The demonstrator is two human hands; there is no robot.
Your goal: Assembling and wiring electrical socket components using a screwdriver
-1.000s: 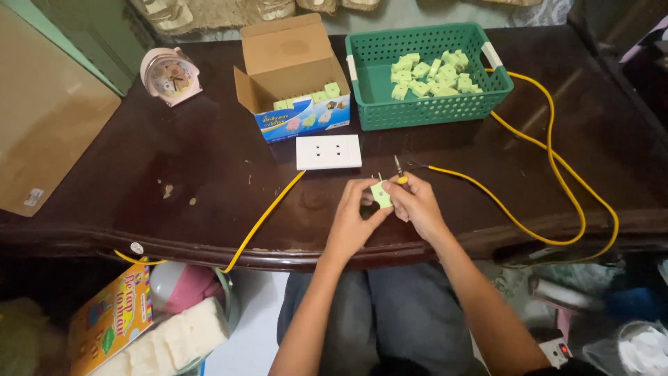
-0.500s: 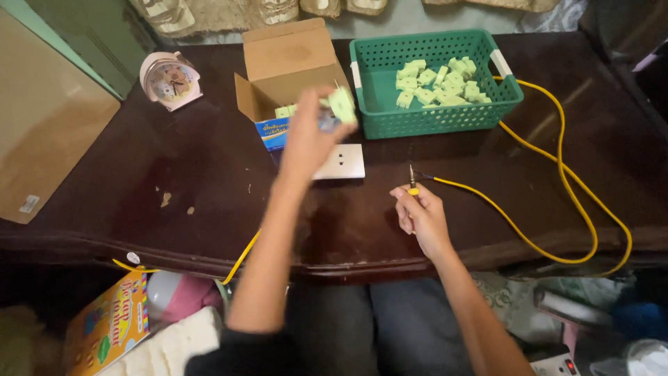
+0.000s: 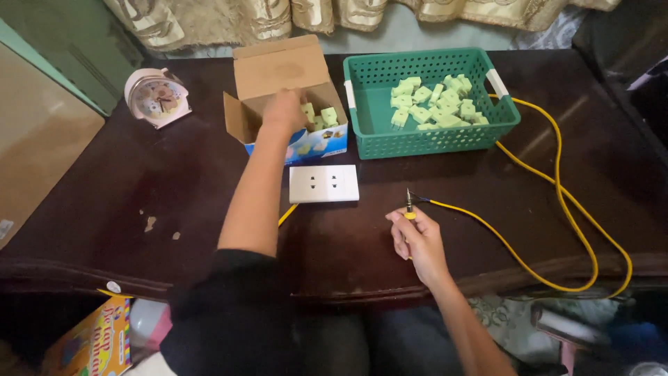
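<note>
- The left hand (image 3: 283,110) reaches into the open brown cardboard box (image 3: 278,73), and its fingertips are hidden, so whether it holds one of the pale green plastic pieces (image 3: 320,115) cannot be told.
- The thin yellow cable (image 3: 557,202) runs behind the green plastic basket (image 3: 431,143), its end hidden.
- The colourful printed box (image 3: 94,338) is cut off by the lower edge.
- The small metal tip (image 3: 408,200) above the right hand (image 3: 416,240) is too small to make out.
</note>
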